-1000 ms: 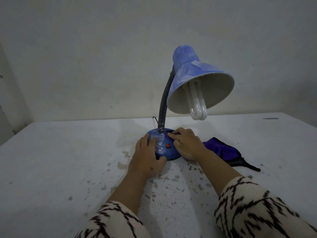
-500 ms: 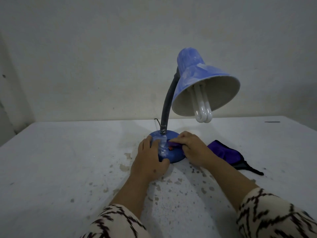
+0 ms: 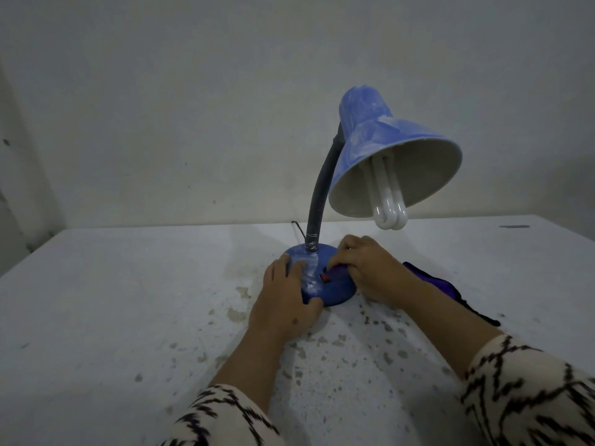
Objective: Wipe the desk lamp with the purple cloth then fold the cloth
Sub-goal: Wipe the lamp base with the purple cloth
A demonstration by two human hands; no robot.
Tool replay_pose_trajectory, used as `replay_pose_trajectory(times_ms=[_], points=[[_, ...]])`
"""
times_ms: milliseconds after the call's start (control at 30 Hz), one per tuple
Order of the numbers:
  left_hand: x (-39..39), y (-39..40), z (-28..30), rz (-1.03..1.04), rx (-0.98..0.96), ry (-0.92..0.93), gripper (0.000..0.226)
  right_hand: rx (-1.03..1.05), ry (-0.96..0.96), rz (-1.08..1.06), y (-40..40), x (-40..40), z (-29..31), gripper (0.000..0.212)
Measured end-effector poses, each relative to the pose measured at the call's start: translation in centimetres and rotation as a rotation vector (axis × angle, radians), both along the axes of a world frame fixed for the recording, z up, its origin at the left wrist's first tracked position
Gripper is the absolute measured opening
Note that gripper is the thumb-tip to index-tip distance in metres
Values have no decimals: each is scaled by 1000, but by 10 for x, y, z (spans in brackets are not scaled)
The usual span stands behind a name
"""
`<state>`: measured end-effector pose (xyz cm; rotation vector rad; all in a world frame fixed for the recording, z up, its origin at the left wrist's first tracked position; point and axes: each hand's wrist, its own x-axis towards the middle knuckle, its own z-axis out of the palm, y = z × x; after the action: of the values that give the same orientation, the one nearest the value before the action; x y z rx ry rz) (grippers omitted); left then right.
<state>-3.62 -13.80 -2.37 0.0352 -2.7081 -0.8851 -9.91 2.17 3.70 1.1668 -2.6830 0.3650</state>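
Your right hand [image 3: 370, 272] pinches the purple cloth [image 3: 428, 280] on the lamp base [image 3: 335, 289]; your left hand [image 3: 285, 300] rests flat, covering the base's left edge.

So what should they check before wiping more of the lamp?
1. Lamp base steadied: ok, left hand rests on it.
2. Purple cloth held: ok, right hand grips a part on the base.
3. Shade clean: not ok, pale dusty streaks show.
4. Bulb clear of both hands: ok.
5. Lamp switched off: ok, the bulb is dark.
6. Cord free: cannot tell, mostly hidden.
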Motion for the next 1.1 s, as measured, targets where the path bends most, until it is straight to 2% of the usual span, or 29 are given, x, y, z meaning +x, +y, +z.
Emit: replay_pose_trajectory(times_ms=[67,200,333,500,533,667,867,1100], points=[[0,0,0,-1,5,1,72,-53,-14,-9,-1,0,-7,33],[0,0,1,0,0,12,71,79,75,19,2,12,-28,40],[-1,0,0,5,-8,10,71,158,155,78,9,10,-25,41],[-2,0,-2,22,-5,-1,73,-108,58,10,6,1,-23,36],[-2,0,-2,22,-2,-3,73,-105,52,14,4,1,-26,37],[-1,1,-2,12,-1,1,71,120,72,13,1,-1,-33,45],[-1,-1,-1,33,-10,-16,71,77,-26,-107,5,-9,-28,42],[-2,-2,-1,19,-8,-6,71,41,-29,-2,23,3,-31,54]])
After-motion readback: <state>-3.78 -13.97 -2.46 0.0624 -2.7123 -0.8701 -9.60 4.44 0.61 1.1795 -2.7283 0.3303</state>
